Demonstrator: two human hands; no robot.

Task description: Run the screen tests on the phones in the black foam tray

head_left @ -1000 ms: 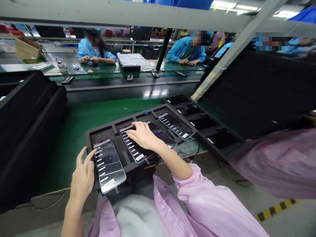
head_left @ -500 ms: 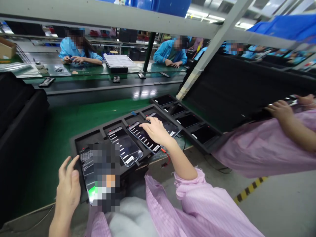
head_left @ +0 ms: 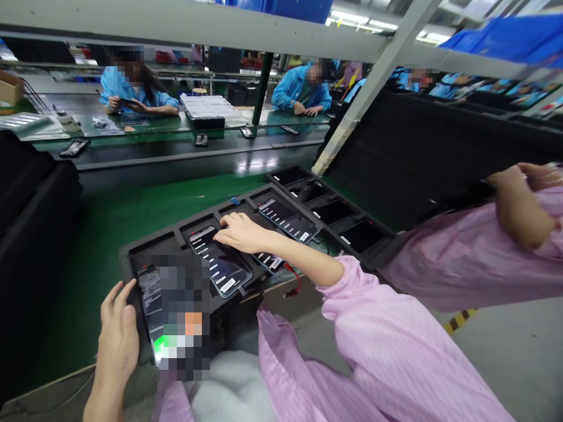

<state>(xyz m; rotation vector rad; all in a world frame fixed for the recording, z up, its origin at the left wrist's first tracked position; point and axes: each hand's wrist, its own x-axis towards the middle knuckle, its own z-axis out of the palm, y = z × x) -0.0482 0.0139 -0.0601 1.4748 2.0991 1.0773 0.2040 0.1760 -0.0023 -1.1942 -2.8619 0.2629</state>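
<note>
While the left hand (head_left: 118,334), fingers parted and holding nothing, sits beside the left edge of the nearest phone (head_left: 151,308), the right hand (head_left: 241,233) reaches over the second phone (head_left: 222,266), its fingers loosely spread. I can't tell whether a fingertip meets the screen. The right forearm partly covers the third phone (head_left: 269,260); the fourth phone (head_left: 290,221) lies at the right of the dark tray (head_left: 162,246).

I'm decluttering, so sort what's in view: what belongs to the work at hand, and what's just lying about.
Likely in use:
- four lit phones
- black tray holding them

Seemingly just lying about:
- dark-screened phones to the right
- cardboard box, far left
</note>
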